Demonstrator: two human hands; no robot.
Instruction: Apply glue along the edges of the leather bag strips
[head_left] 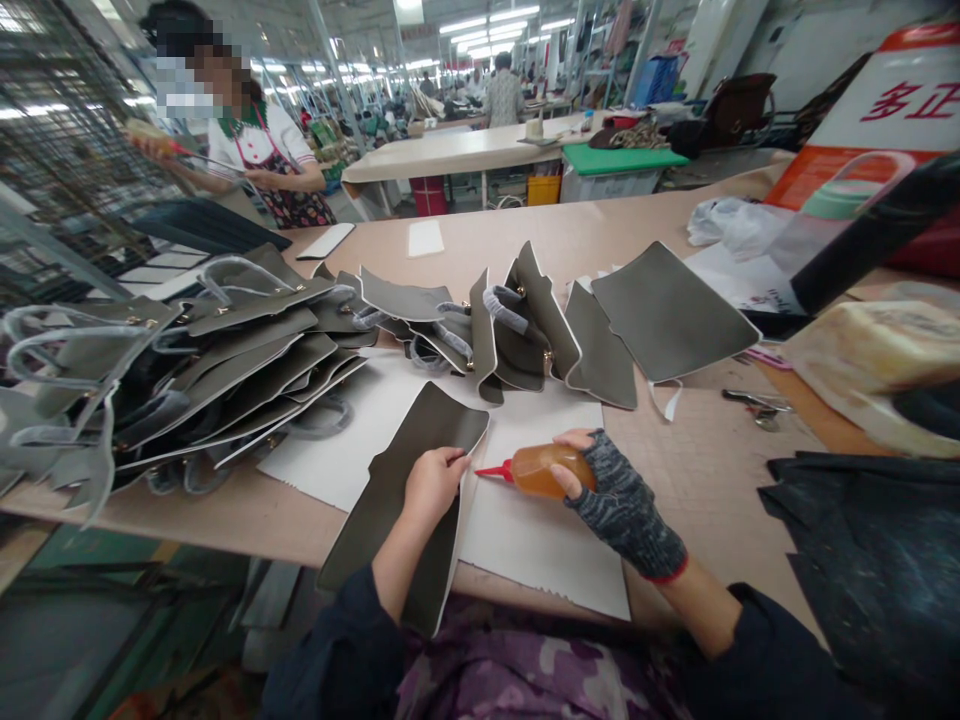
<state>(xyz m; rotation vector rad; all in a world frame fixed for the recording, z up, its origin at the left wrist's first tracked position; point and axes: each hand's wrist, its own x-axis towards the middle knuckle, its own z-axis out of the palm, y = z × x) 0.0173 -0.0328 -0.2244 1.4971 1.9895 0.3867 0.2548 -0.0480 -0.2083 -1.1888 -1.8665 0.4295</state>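
A grey-green panel with pale edges lies slanted over the table's front edge. My left hand pinches its right edge, thumb and fingers together. My right hand, in a dark knitted fingerless glove, is wrapped round a bottle of amber liquid. The bottle is tipped on its side, and its red nozzle points left at the panel's edge, close to my left fingertips. Whether the nozzle touches the edge I cannot tell. White sheets lie beneath.
Grey-green bag pieces with wrapped handles are heaped at left; more panels stand behind. Metal tools, dark material and a wrapped yellowish block are at right. Across the table at left, a person holds a similar bottle.
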